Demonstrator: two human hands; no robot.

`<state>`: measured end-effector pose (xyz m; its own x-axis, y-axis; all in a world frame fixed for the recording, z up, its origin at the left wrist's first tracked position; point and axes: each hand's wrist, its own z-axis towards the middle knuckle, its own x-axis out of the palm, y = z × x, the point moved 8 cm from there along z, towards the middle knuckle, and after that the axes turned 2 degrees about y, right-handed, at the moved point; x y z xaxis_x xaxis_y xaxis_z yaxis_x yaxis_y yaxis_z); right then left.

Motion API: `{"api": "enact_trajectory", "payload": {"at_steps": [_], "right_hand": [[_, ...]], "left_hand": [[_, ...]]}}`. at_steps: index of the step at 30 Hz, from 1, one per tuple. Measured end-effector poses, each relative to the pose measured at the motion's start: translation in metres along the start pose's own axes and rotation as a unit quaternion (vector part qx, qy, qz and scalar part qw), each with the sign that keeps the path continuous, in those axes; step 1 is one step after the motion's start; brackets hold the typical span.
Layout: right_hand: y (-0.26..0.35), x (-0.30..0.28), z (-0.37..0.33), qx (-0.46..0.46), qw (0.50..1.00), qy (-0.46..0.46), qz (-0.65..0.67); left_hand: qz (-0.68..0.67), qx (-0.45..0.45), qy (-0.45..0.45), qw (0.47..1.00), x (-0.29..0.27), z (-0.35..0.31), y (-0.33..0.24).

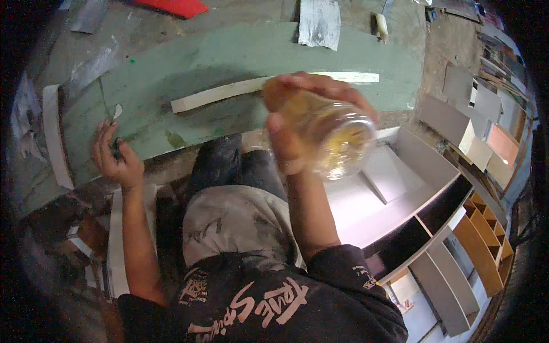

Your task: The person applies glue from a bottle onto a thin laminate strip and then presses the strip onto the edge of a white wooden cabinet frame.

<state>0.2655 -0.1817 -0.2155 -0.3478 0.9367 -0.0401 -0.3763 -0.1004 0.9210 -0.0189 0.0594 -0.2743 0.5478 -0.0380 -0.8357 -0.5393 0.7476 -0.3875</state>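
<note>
My right hand [286,134] is wrapped round a clear plastic bottle [343,140] with something yellowish inside. The bottle is raised close to the camera, tilted with its base toward me, and its edges are blurred. Behind it a long pale strip [220,98] lies on a green board [229,54], partly hidden by the hand. My left hand [117,157] is at the near left part of the board, its fingers loosely bent and apart from the thumb. Just beyond those fingertips is a small white scrap [118,111].
Another pale strip [54,137] stands at the board's left end. A grey-white sheet [319,24] and a red object [174,6] lie at the far side. To my right are an open white box frame [429,157], a brown compartment frame [477,246] and several panels.
</note>
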Motion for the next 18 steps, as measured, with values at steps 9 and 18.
{"api": "enact_trajectory", "payload": {"at_steps": [9,18], "right_hand": [[-0.004,-0.014,0.014,0.031,0.994,-0.038,0.094],[0.001,0.053,-0.014,0.026,0.982,0.166,-0.091]], "left_hand": [[-0.027,-0.001,-0.025,0.999,-0.003,0.004,-0.004],[-0.013,-0.017,-0.009,1.000,-0.007,0.000,-0.003]]}}
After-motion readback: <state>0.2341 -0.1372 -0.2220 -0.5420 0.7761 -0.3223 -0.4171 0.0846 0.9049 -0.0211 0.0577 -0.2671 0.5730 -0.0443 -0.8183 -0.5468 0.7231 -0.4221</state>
